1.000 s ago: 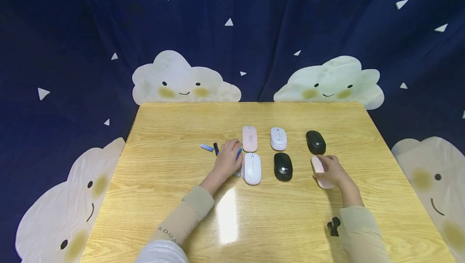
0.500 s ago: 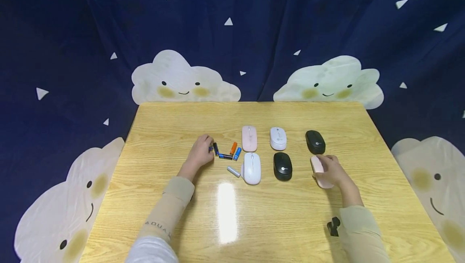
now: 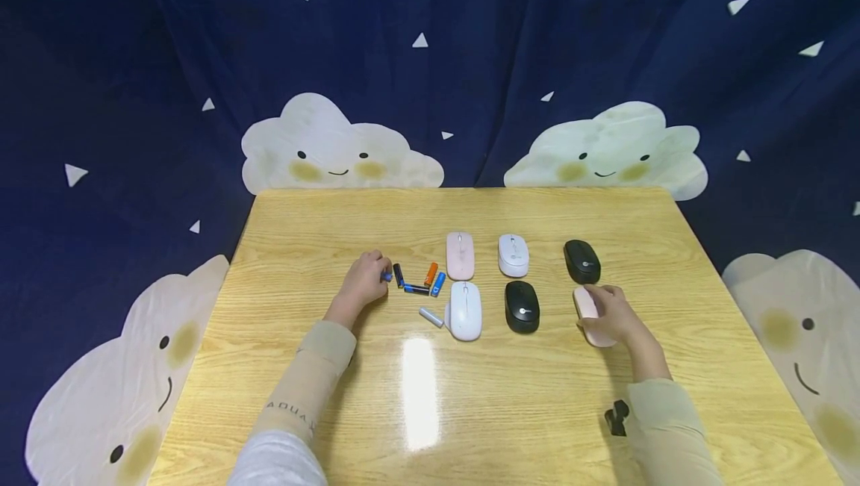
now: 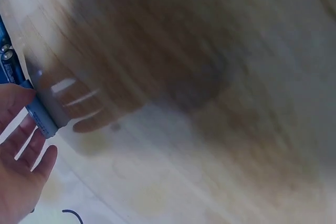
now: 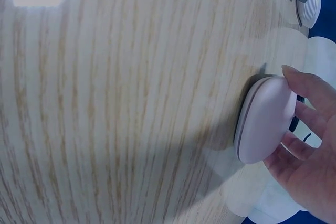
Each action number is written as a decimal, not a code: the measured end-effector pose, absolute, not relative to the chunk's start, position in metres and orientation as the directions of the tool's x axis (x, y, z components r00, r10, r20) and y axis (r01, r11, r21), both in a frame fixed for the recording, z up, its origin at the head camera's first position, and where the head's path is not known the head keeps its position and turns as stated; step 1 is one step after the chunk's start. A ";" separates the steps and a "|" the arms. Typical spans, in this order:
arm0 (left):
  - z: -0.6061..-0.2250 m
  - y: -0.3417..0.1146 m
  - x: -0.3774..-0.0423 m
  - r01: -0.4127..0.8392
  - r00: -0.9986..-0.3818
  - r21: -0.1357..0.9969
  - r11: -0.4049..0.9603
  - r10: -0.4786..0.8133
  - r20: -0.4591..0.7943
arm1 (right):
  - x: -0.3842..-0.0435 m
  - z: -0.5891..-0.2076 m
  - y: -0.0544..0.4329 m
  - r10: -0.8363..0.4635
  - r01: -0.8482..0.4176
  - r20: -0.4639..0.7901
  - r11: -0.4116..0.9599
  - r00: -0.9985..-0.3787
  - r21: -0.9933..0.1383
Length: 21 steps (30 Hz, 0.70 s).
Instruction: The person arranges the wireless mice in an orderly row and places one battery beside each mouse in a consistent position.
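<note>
My left hand [image 3: 366, 277] is low over the table, left of a group of batteries. Its thumb and fingertips pinch a blue battery [image 4: 42, 116], seen best in the left wrist view. Close by lie a black battery [image 3: 399, 275], a black-and-blue one [image 3: 416, 290], an orange one [image 3: 431, 273] and a bright blue one [image 3: 438, 284]. On the right, my right hand [image 3: 613, 313] grips a pale pink computer mouse [image 5: 269, 119] by its sides, thumb on one edge and fingers on the other. The palm covers part of that mouse in the head view.
A silver battery [image 3: 431, 316] lies beside a white mouse [image 3: 466, 311]. Other mice stand in two rows: pink [image 3: 460, 255], white [image 3: 513, 255], black [image 3: 522, 307] and black [image 3: 581, 261]. A dark blue curtain [image 3: 470, 23] hangs behind the wooden table [image 3: 537, 411].
My left hand has moved left from beside the white mouse, uncovering several batteries. The blue battery that lay farthest left is now between its fingers. My right hand keeps its place on the pink mouse.
</note>
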<state>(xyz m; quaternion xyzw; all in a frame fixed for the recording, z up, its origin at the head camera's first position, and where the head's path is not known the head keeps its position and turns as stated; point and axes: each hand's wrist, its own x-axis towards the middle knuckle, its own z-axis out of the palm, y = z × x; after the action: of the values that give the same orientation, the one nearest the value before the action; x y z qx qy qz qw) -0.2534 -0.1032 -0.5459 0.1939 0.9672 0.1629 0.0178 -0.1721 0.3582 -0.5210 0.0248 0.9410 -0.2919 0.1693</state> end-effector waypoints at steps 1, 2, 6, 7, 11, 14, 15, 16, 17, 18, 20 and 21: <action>-0.546 -0.103 -0.254 0.378 -0.921 0.302 0.875 0.390 0.024 | -0.172 -0.521 0.358 -0.054 0.143 -0.333 0.829 -0.942 -0.541; -0.545 -0.103 -0.254 0.387 -0.917 0.283 0.878 0.398 0.019 | -0.172 -0.521 0.358 -0.056 0.142 -0.332 0.828 -0.942 -0.542; -0.543 -0.102 -0.253 0.424 -0.901 0.214 0.880 0.434 -0.001 | -0.172 -0.521 0.358 -0.060 0.138 -0.331 0.828 -0.942 -0.544; -0.543 -0.102 -0.253 0.431 -0.897 0.206 0.879 0.441 -0.005 | -0.172 -0.521 0.359 -0.058 0.139 -0.330 0.829 -0.942 -0.542; -0.542 -0.101 -0.252 0.443 -0.888 0.189 0.877 0.458 -0.042 | -0.172 -0.521 0.358 -0.057 0.137 -0.328 0.831 -0.943 -0.538; -0.542 -0.100 -0.252 0.449 -0.883 0.181 0.875 0.465 -0.061 | -0.172 -0.522 0.359 -0.055 0.136 -0.326 0.833 -0.944 -0.536; -0.542 -0.100 -0.252 0.452 -0.882 0.174 0.875 0.468 -0.063 | -0.172 -0.523 0.359 -0.056 0.135 -0.325 0.833 -0.944 -0.536; -0.542 -0.099 -0.252 0.454 -0.880 0.167 0.875 0.470 -0.067 | -0.172 -0.523 0.359 -0.056 0.135 -0.324 0.834 -0.944 -0.535; -0.542 -0.098 -0.252 0.456 -0.879 0.160 0.875 0.471 -0.071 | -0.172 -0.523 0.359 -0.055 0.133 -0.322 0.835 -0.945 -0.534; -0.542 -0.098 -0.252 0.457 -0.879 0.153 0.876 0.471 -0.073 | -0.173 -0.523 0.359 -0.056 0.131 -0.321 0.836 -0.945 -0.533; -0.543 -0.097 -0.252 0.456 -0.879 0.144 0.878 0.470 -0.077 | -0.173 -0.523 0.360 -0.056 0.131 -0.320 0.836 -0.946 -0.533; -0.544 -0.097 -0.252 0.456 -0.880 0.140 0.879 0.469 -0.078 | -0.173 -0.524 0.360 -0.057 0.130 -0.320 0.836 -0.946 -0.533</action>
<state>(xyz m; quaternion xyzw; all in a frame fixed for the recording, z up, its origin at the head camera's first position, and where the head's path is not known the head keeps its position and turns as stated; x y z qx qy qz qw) -0.2517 -0.0965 -0.5436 0.2391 0.9677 0.0586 0.0548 -0.1727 0.3596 -0.5236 0.0195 0.9441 -0.2854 0.1636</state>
